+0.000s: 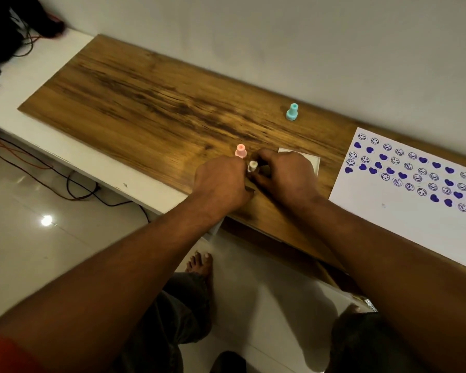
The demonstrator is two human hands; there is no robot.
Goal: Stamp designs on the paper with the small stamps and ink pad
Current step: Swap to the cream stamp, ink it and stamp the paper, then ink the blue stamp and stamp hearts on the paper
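Left hand (221, 181) and right hand (283, 176), fingers curled, meet around a small white plastic stamp (252, 166); which actually grasps it cannot be told

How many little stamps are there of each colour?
teal stamp: 1
pink stamp: 1
white stamp: 1
Total: 3

home room: glossy tiled floor (24, 238), bare foot (199, 265), loose cables (65, 179), wooden board (145, 90).
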